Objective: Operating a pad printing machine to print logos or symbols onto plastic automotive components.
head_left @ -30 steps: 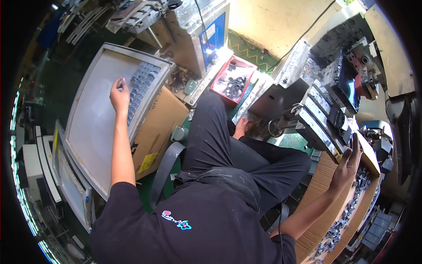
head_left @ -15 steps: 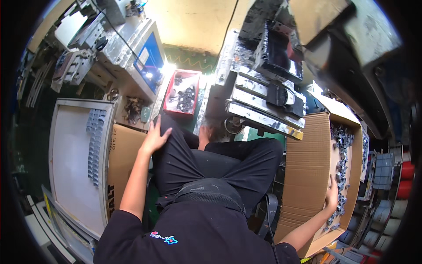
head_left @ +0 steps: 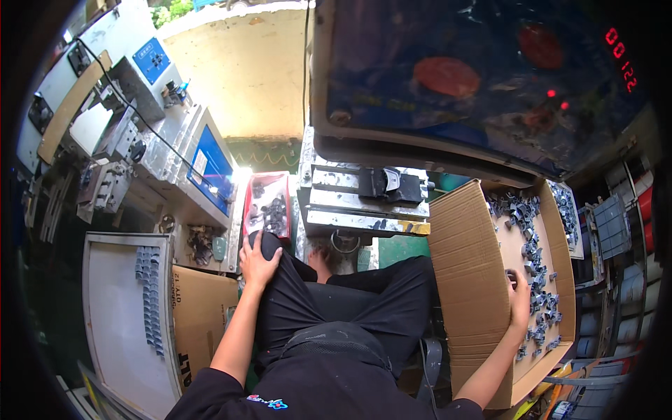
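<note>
My left hand (head_left: 259, 262) rests on my left knee with its fingers spread, holding nothing. My right hand (head_left: 517, 301) is just inside the near-left wall of a cardboard box (head_left: 467, 280) at my right. Its fingers curl round a small dark curved part (head_left: 512, 278), only partly visible. Many small grey curved parts (head_left: 535, 269) lie in a loose band along the bottom of that box. In front of me, a black fixture (head_left: 402, 189) with a small light-topped piece (head_left: 391, 179) sits on a slotted metal machine bed (head_left: 336, 201). Neither hand touches it.
A machine head with a dark blue panel (head_left: 448, 115) overhangs the bed. Beyond my left knee stands a red-rimmed box (head_left: 288, 210) of dark bits. At left, a framed white board (head_left: 119, 301) carries rows of grey parts, beside another cardboard box (head_left: 203, 301) and a second machine (head_left: 203, 161).
My view has tilted up, bringing the blue panel into sight. My right hand has shifted, and its fingers now curl round a dark part. The left hand stays on the knee.
</note>
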The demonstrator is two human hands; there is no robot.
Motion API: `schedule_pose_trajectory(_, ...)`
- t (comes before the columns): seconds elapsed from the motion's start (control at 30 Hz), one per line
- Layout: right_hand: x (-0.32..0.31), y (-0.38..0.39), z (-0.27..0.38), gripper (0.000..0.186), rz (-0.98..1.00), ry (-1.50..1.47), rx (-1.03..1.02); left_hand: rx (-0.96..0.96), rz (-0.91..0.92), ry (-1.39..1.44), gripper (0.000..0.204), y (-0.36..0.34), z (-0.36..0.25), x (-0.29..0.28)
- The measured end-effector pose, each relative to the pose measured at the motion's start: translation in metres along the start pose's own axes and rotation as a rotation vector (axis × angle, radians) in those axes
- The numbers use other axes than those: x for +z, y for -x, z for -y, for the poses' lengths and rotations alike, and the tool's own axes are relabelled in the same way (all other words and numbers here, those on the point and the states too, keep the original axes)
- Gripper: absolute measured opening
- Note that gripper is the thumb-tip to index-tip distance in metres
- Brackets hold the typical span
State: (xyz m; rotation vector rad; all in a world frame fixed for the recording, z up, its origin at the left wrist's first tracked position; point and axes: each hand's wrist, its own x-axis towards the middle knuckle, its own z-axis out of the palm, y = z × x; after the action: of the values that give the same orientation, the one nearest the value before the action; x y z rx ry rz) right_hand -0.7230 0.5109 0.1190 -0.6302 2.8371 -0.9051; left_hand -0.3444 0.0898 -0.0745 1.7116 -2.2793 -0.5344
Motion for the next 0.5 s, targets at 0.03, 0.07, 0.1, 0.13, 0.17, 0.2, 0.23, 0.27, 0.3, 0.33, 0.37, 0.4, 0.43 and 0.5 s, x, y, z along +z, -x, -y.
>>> schedule_pose_trajectory(0.03,0.001,-0.001,0.002,0.020,-0.030,0.005,-0.051,0.013,-0.023,0.001,0.077,-0.001,0.001,0.002)
schedule_pose_trajectory(0.07,0.002,-0.002,0.005,0.018,-0.061,0.012,-0.104,0.024,-0.037,0.003,0.076,-0.001,0.002,0.003)
schedule_pose_trajectory(0.1,0.000,0.001,0.012,0.015,-0.080,-0.036,-0.083,0.023,-0.023,0.011,0.076,-0.001,0.001,0.005)
schedule_pose_trajectory(0.13,-0.001,0.000,0.009,0.015,-0.106,-0.049,-0.089,0.020,-0.013,0.016,0.077,-0.001,0.000,0.005)
schedule_pose_trajectory(0.17,0.000,0.001,0.002,0.014,-0.099,-0.034,-0.106,0.010,-0.003,0.020,0.077,-0.001,-0.001,0.006)
schedule_pose_trajectory(0.2,0.003,0.002,-0.002,0.014,-0.091,-0.020,-0.124,-0.001,0.005,0.022,0.077,0.000,-0.002,0.005)
schedule_pose_trajectory(0.23,0.003,0.003,0.003,0.013,-0.103,-0.032,-0.109,-0.010,0.013,0.030,0.078,0.001,-0.001,0.004)
schedule_pose_trajectory(0.27,0.004,0.003,0.004,0.013,-0.126,-0.049,-0.122,-0.009,0.010,0.029,0.079,0.000,0.005,0.007)
schedule_pose_trajectory(0.3,0.003,0.003,0.003,0.013,-0.117,-0.041,-0.111,-0.007,0.011,0.039,0.079,0.000,0.006,0.009)
schedule_pose_trajectory(0.33,0.004,0.002,0.002,0.013,-0.102,-0.034,-0.101,-0.009,0.012,0.045,0.079,0.002,0.007,0.009)
schedule_pose_trajectory(0.37,0.006,0.001,0.001,0.013,-0.122,-0.034,-0.111,-0.010,0.004,0.046,0.080,0.001,0.009,0.009)
schedule_pose_trajectory(0.4,0.006,0.002,0.000,0.013,-0.134,-0.040,-0.116,-0.011,0.005,0.045,0.080,0.002,0.010,0.009)
schedule_pose_trajectory(0.43,0.006,0.003,0.000,0.013,-0.136,-0.032,-0.116,-0.015,0.005,0.050,0.080,0.003,0.011,0.009)
schedule_pose_trajectory(0.5,0.005,0.002,0.002,0.012,-0.137,-0.040,-0.098,-0.017,0.005,0.062,0.080,0.002,0.012,0.008)
